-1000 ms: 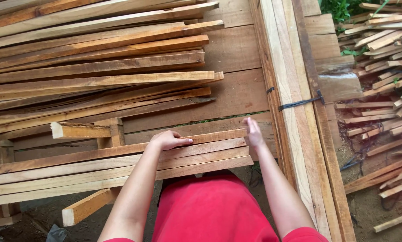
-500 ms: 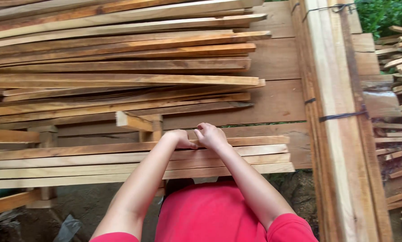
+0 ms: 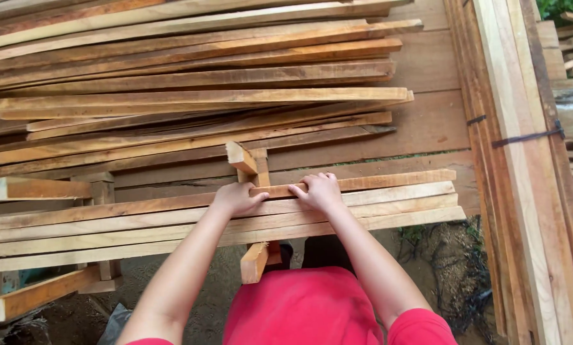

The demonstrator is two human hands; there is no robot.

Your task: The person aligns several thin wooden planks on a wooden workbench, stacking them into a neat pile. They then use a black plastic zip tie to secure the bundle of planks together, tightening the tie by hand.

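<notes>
Both of our hands have come together since a second ago, when they sat well apart on the near row of slats, and our view has swung so the strapped bundle now fills more of the right side. Far left, a short offcut (image 3: 40,188) lies across a wooden trestle (image 3: 101,191), which props the near slats off the muddy ground (image 3: 216,300) so they stay level and within reach. Above it the loose stack of long slats (image 3: 191,83) runs across the whole view, ends ragged, laid flat one on another. Nearer to us, our left hand (image 3: 235,198) is curled over the reddish top slat (image 3: 376,183), fingers wrapped on its far edge, gripping it. A second crosspiece (image 3: 254,262) pokes out under the row just between our arms, carrying the middle of the load. Just beside the left, our right hand (image 3: 321,190) presses down on the same reddish slat, fingers bent over its far edge and thumb on the near side, also grasping it; we judge the paired grip keeps the thin piece from twisting. That slat lies on top of the near row of paler slats (image 3: 395,211), at its far edge, its right end free. Further right, wide planks (image 3: 427,121) form the tabletop beneath the stack, and the strapped bundle of boards (image 3: 516,160) runs away from us, held by dark bands (image 3: 526,137).
</notes>
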